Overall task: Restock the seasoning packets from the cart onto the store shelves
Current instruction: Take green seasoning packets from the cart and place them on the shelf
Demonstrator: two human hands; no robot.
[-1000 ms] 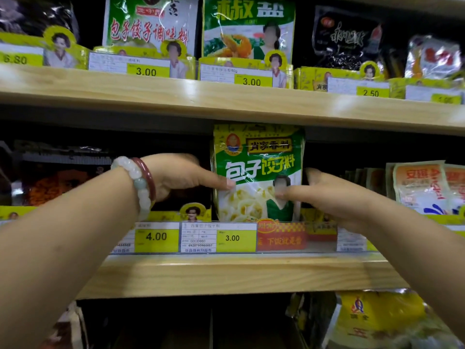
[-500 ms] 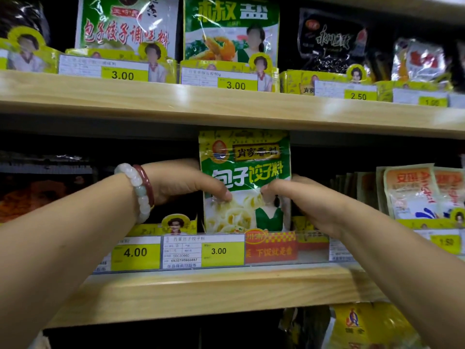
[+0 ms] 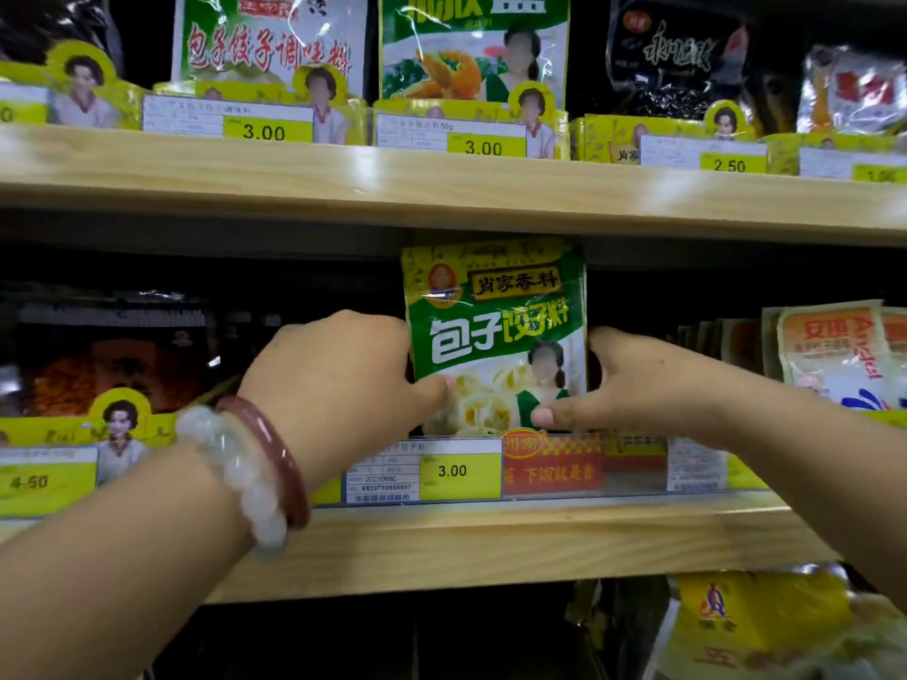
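Packet: I see the green-yellow seasoning packet [image 3: 495,336] upright on the middle shelf [image 3: 491,542].
Grip: left hand [image 3: 338,380] and right hand [image 3: 633,380] pinch its sides.
Change: thumbs sit lower now.

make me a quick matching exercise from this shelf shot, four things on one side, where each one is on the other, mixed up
Things:
1. green dumpling seasoning packet
2. 2.50 price tag
3. bracelets
4. orange and white packet

Places:
A. upper shelf, right part
B. left wrist
C. middle shelf, between both hands
D. middle shelf, right of the right hand

Pairs: 1-C, 2-A, 3-B, 4-D
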